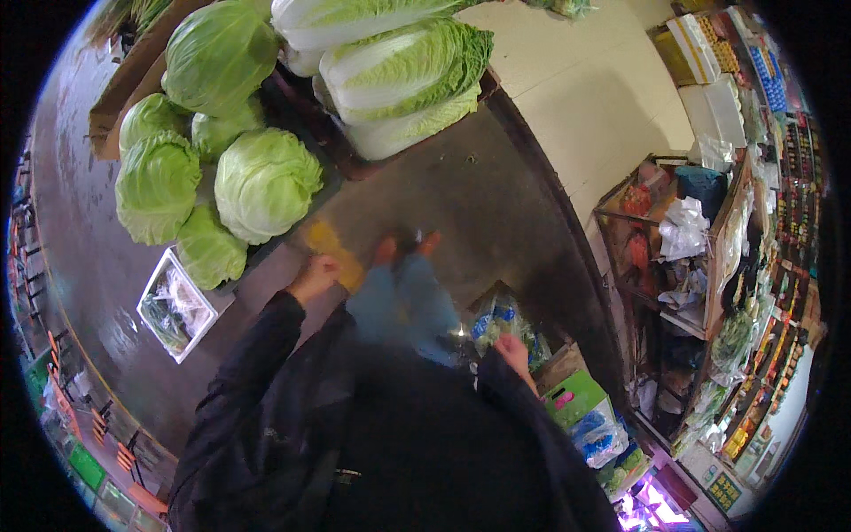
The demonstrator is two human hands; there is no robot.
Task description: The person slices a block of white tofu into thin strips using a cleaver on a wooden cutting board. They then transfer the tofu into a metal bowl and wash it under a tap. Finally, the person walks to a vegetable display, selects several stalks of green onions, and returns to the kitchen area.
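My left hand (315, 276) is raised near my body with its fingers curled; whether it holds anything cannot be told. Beyond it lie several round green cabbages (266, 186), the lowest one closest to the hand. Long napa cabbages (405, 73) are stacked at the top centre. My right hand (513, 351) hangs low beside bagged greens (502, 322) in clear and blue plastic; its fingers are blurred, and contact with the bag is unclear. A white foam box (211, 317) with wrapped vegetables stands to the left, below the cabbages.
A cardboard box edge (110, 120) borders the cabbages. On the right stands a wooden-framed shelf stand (708, 279) with plastic bags and papers. A green carton (577, 398) and more bagged produce (598, 435) sit at the lower right. A dark kerb-like edge (565, 199) curves across the floor.
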